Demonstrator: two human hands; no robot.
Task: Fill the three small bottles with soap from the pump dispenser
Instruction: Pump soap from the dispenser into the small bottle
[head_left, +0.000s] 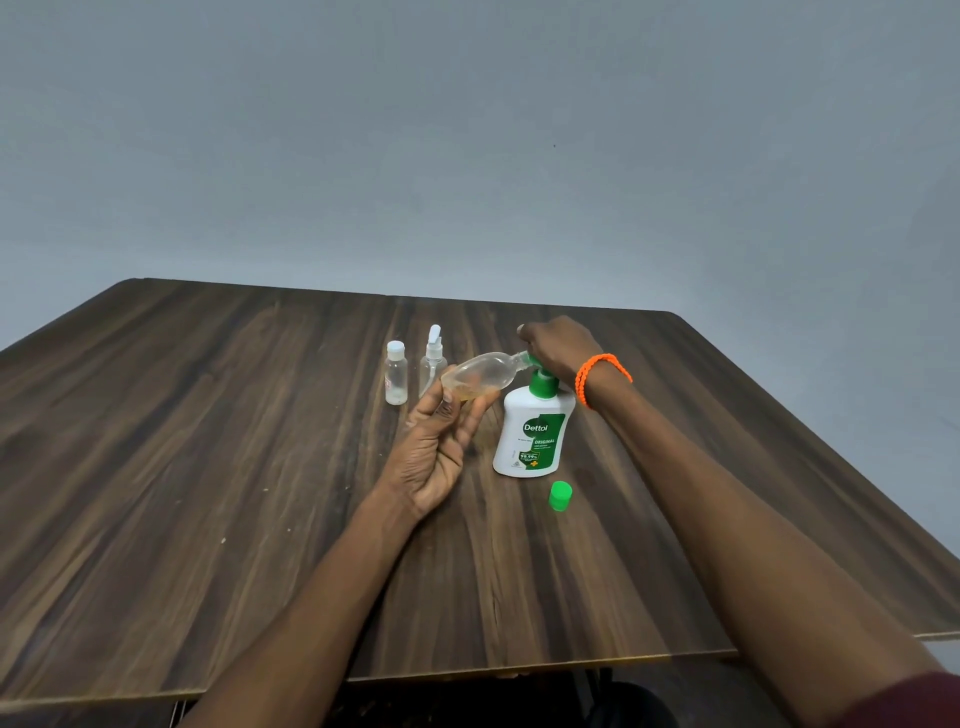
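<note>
**While your left hand is tilting a small bottle to the pump, your right is resting on the dispenser head**

As you are looking down at the dark wood-grain surface (208, 467), a small clear bottle with a white cap (396, 373) is standing upright toward the far middle, and just to its right a clear spray bottle (432, 361) with a white nozzle is standing beside it, close but apart.

Moving right, your left hand (439, 452) is holding the third small bottle (480, 375), thumb and fingers curled around its lower end. You are keeping this bottle tilted almost on its side, base toward you and to the left, open neck pointing right at the green spout of the pump. A little yellowish liquid is pooling along its lower side.

Next, the white Dettol pump dispenser (535, 434) is standing upright on the surface, label facing you, with its green collar just under your right hand (558, 345). That hand is lying over the pump head with fingers bent down around it, and an orange braided wristband (600, 371) is circling the wrist. Whether the pump is pressed down cannot be told.

Nearer you, just in front of the dispenser and slightly right, a small green cap (560, 495) is sitting alone on the surface.
</note>
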